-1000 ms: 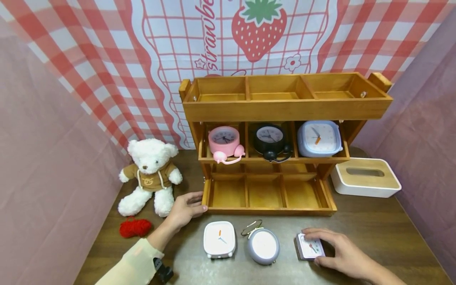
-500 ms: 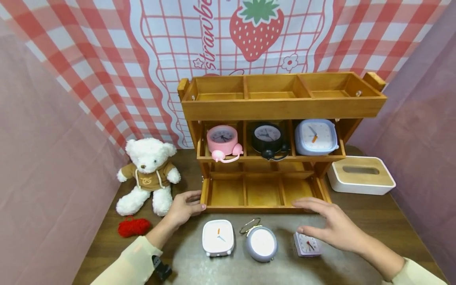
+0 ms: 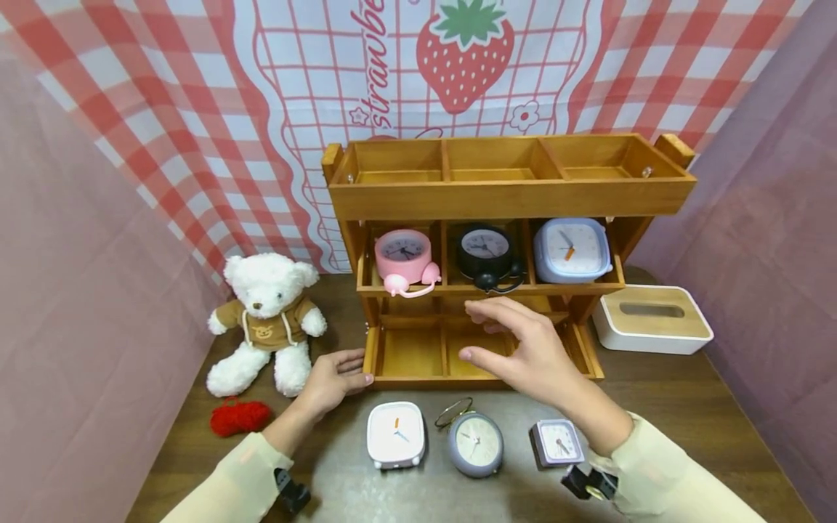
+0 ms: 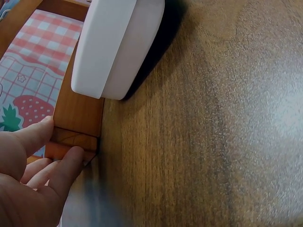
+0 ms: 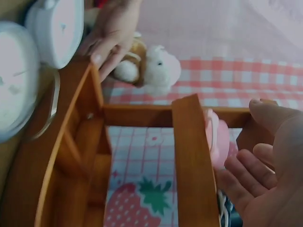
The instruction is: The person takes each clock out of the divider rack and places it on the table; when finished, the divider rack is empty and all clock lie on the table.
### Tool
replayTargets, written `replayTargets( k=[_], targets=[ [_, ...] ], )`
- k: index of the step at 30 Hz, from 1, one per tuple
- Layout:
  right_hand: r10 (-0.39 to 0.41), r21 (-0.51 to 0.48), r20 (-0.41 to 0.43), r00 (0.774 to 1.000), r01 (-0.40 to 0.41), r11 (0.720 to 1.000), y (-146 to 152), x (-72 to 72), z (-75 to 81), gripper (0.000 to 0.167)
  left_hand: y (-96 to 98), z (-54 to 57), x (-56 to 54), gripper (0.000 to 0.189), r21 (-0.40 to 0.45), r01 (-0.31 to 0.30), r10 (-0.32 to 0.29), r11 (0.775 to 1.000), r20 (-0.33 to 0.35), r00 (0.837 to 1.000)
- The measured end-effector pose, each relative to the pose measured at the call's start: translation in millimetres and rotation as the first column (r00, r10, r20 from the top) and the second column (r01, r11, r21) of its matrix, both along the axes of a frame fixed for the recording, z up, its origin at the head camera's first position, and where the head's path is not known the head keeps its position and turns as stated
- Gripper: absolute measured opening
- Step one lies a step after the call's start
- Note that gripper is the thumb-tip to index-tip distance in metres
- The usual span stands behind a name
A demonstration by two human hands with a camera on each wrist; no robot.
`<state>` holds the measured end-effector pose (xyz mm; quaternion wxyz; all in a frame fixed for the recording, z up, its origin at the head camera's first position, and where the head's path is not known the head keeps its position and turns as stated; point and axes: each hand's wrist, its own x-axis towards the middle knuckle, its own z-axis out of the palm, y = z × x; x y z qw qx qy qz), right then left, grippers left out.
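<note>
At the lower left corner of the wooden three-tier shelf (image 3: 510,202), my left hand (image 3: 332,380) pinches the frame between thumb and fingers. The left wrist view shows that wooden corner (image 4: 73,139) in its grasp. My right hand (image 3: 526,349) hovers in front of the bottom tier, fingers loosely bent and holding nothing. Above it, the middle tier bears a pink alarm clock (image 3: 402,258), a black alarm clock (image 3: 484,250) and a light blue clock (image 3: 572,250). On the table are a white clock (image 3: 395,434), a round grey clock (image 3: 476,444) and a small lavender clock (image 3: 558,442).
A white teddy bear (image 3: 269,327) in a brown hoodie sits left of the shelf, with red yarn (image 3: 240,418) before it. A tissue box (image 3: 652,319) with a wooden lid stands at the right. Behind hangs a strawberry-print cloth (image 3: 465,65).
My right hand has let go of the small lavender clock and moved up and left to the front of the shelf. My left hand stays at the shelf's corner.
</note>
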<state>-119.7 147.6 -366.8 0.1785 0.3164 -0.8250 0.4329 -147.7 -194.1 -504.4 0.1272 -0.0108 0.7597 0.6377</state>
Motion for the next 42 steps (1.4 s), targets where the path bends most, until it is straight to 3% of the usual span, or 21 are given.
replayTargets(
  k=[12, 22, 29, 42],
  targets=[
    [-0.111, 0.013, -0.109, 0.988, 0.113, 0.993, -56.3, -32.0, 15.7, 0.059, -2.7, -1.0, 0.6, 0.058, 0.030, 0.023, -0.023, 0.999, -0.002, 1.000],
    [-0.185, 0.088, -0.096, 0.978, 0.194, 0.977, -82.2, -58.3, 24.6, 0.062, -2.6, 1.0, -0.9, 0.059, 0.041, 0.026, -0.026, 0.999, 0.009, 1.000],
    [-0.218, 0.142, -0.065, 0.974, 0.225, 0.964, -89.4, -61.3, 24.1, 0.060, -2.4, -0.5, -0.3, 0.058, 0.048, 0.032, -0.032, 0.998, 0.005, 0.999],
    [-0.198, 0.109, -0.087, 0.976, 0.207, 0.972, -89.9, -57.9, 23.0, 0.049, -2.5, -2.6, -0.9, 0.058, 0.040, 0.019, -0.019, 0.999, -0.007, 1.000]
  ],
)
